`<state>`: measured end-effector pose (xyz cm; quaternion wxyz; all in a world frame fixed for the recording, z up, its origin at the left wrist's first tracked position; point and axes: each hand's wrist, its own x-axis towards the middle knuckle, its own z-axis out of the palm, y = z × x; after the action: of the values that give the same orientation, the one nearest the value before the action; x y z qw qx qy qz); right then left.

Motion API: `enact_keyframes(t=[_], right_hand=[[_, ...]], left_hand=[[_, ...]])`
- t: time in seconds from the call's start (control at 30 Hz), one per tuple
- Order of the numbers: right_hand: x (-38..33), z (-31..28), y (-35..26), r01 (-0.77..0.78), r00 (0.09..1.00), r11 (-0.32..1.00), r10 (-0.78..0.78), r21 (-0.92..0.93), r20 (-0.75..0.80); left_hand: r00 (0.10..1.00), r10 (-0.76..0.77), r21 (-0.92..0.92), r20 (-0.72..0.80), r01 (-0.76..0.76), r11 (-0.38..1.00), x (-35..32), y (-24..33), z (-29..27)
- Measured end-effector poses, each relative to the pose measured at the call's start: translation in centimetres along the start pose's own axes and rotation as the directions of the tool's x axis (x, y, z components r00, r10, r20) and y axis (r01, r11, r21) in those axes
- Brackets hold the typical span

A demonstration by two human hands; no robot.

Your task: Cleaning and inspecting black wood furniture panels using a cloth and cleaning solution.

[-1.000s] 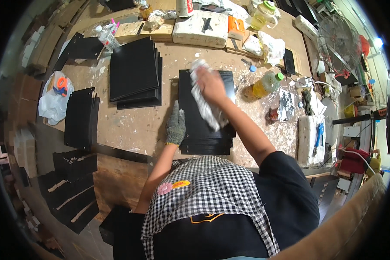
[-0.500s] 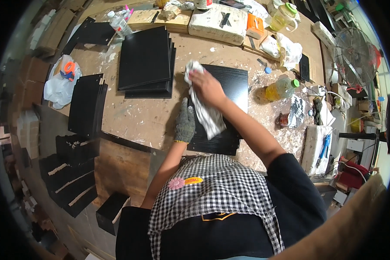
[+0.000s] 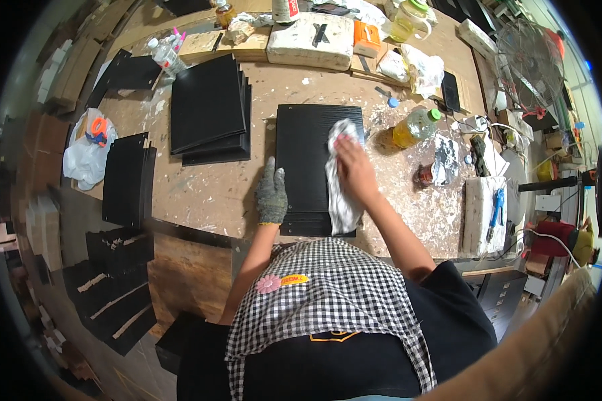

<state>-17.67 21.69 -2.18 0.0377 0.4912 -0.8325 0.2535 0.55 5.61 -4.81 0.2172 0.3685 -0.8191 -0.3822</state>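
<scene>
A black panel (image 3: pixel 303 157) with small holes near its edges lies in front of me, over at least one more panel whose edge shows at the near side. My right hand (image 3: pixel 356 167), bare, presses a white cloth (image 3: pixel 341 207) onto the panel's right part. The cloth hangs long from under my fingers toward the near edge. Along the panel's left edge rests my left hand (image 3: pixel 271 194) in a grey knit glove, its fingers stretched out and thumb apart.
Stacks of black panels (image 3: pixel 207 107) stand left on the worktable (image 3: pixel 201 194). A bottle with yellow liquid (image 3: pixel 411 130), a dark jar (image 3: pixel 424 175) and a paint-stained block (image 3: pixel 483 214) are on the right. Wrapped blocks (image 3: pixel 311 45) line the back; a fan (image 3: pixel 528 63) stands far right.
My right hand has swept the cloth from the panel's upper left to its right side. The left hand stays by the left edge, and the whole view has shifted slightly.
</scene>
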Motion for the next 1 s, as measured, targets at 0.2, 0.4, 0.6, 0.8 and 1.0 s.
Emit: enact_keyframes(t=[0.2, 0.4, 0.6, 0.8, 1.0], right_hand=[[8.8, 7.9, -3.6, -0.013, 0.998, 0.991, 0.005, -0.131, -0.061], [8.5, 6.6, -3.5, 0.016, 0.997, 0.991, -0.007, -0.13, 0.075], [1.9, -1.2, 11.8, -0.578, 0.758, 0.738, 0.644, 0.348, -0.105], [-4.1, -6.0, 11.9, -0.002, 0.679, -0.4, 0.672, 0.917, 0.295], [-2.5, -8.8, 8.2, 0.123, 0.698, -0.548, 0.641, 0.828, 0.321]], left_hand=[[0.999, 0.046, -0.048, 0.019, -0.045, 0.998, 0.4, -0.5, 0.6], [0.999, 0.039, -0.015, 0.026, -0.038, 0.999, 0.0, -1.1, 0.4], [0.987, -0.09, -0.028, 0.136, 0.095, 0.995, 0.3, 1.7, -0.4], [0.988, -0.077, 0.058, 0.137, 0.07, 0.996, 0.6, 1.1, -0.7], [0.987, -0.063, 0.066, 0.145, 0.053, 0.996, 0.8, 1.0, -0.7]])
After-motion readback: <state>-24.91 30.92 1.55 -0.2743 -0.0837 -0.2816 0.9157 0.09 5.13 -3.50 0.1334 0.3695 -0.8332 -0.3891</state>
